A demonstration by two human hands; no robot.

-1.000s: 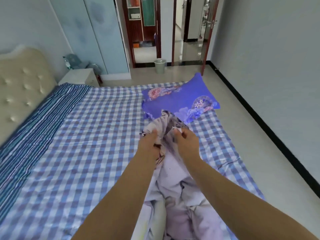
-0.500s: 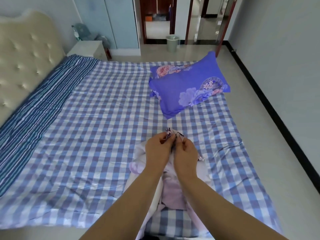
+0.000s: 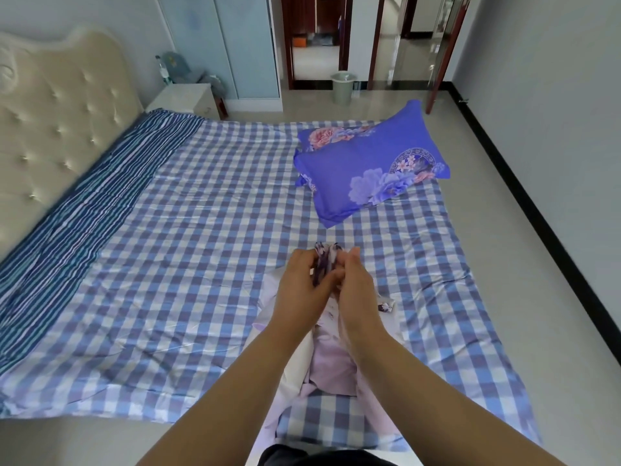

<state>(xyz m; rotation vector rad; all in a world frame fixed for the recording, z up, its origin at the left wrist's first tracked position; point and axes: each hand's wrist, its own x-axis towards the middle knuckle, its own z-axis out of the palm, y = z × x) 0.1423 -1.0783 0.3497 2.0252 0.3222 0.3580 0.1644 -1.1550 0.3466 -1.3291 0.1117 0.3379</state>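
A pale lilac floral cloth point(image 3: 331, 358), perhaps a pillowcase, hangs bunched over the near edge of the bed point(image 3: 188, 264). My left hand point(image 3: 302, 290) and my right hand point(image 3: 356, 290) are side by side above the checked sheet, and both pinch the cloth's gathered top edge between fingers and thumbs. Its printed purple edge pokes out just above my fingers. Two blue-purple floral pillows point(image 3: 373, 166) lie stacked on the far right of the bed, well beyond my hands.
A cream tufted headboard point(image 3: 50, 129) stands at the left, with a striped sheet band beside it. Past the bed are a white nightstand point(image 3: 184, 99), a pale green bin point(image 3: 342, 87) and an open doorway. Bare floor runs along the right side.
The view tipped down and back. My hands drew together and gathered the cloth's top edge into a tight bunch, nearer the bed's front edge and away from the pillows.
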